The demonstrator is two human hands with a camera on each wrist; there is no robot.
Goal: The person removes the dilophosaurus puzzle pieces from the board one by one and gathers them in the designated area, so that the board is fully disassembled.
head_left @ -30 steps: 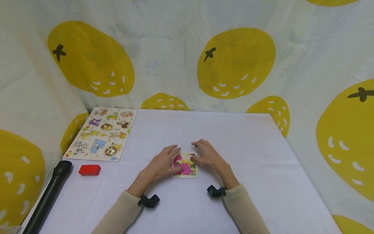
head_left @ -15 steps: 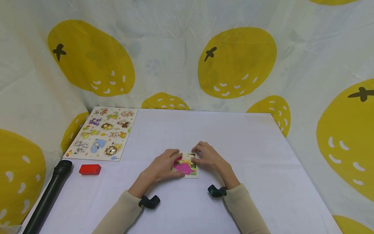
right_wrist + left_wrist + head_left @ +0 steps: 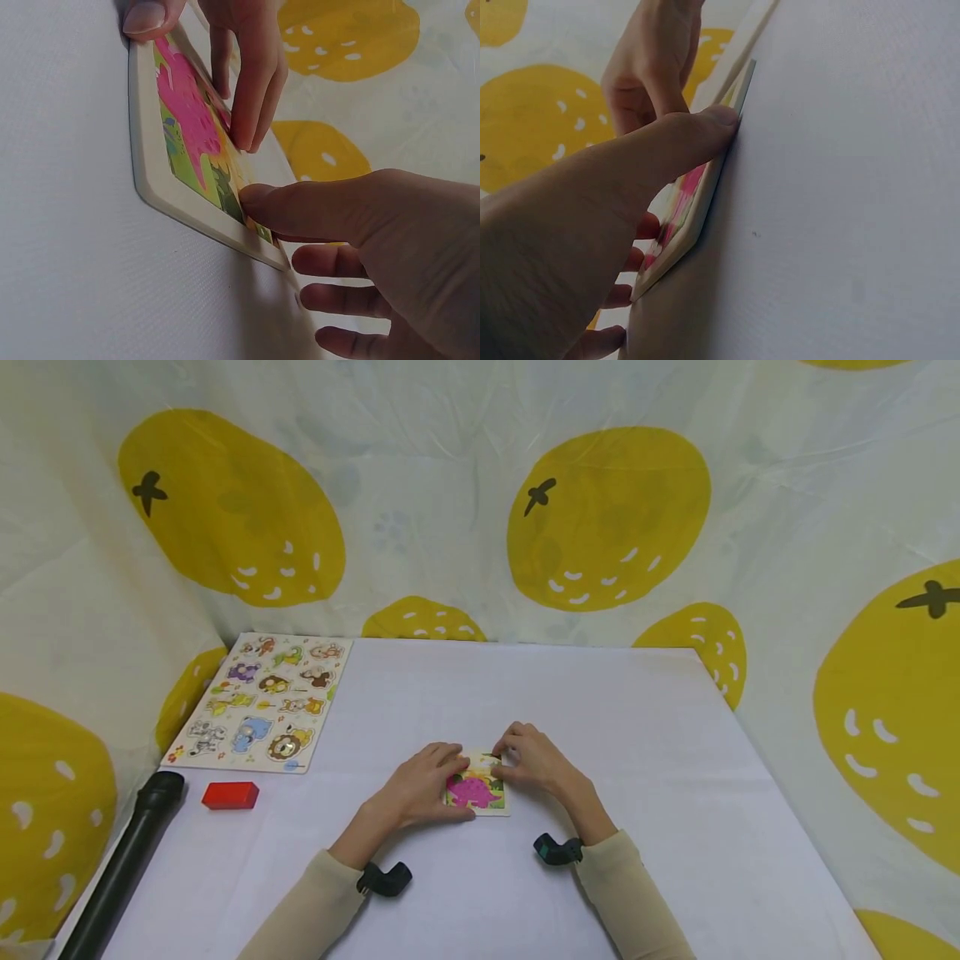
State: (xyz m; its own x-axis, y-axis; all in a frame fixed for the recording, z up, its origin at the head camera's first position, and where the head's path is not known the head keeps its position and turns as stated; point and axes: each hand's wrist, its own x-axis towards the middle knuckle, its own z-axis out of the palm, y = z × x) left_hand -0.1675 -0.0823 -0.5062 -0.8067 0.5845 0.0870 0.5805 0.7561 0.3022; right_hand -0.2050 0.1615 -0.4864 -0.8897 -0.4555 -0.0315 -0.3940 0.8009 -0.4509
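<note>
A: Where's our dinosaur puzzle board, and have we got it?

B: On the white tabletop, between our hands. Our left hand grips it, thumb on the near rim, fingers spread toward the far left. Our right hand is half curled, thumb touching the picture's right side; we can't tell whether it pinches anything.

A: How will it handle?

B: Light and stiff, we'd guess, the printed face slightly slippery. We'd best hold the pale rim.

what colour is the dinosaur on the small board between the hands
The dinosaur is bright pink, showing best in the right wrist view.
</note>
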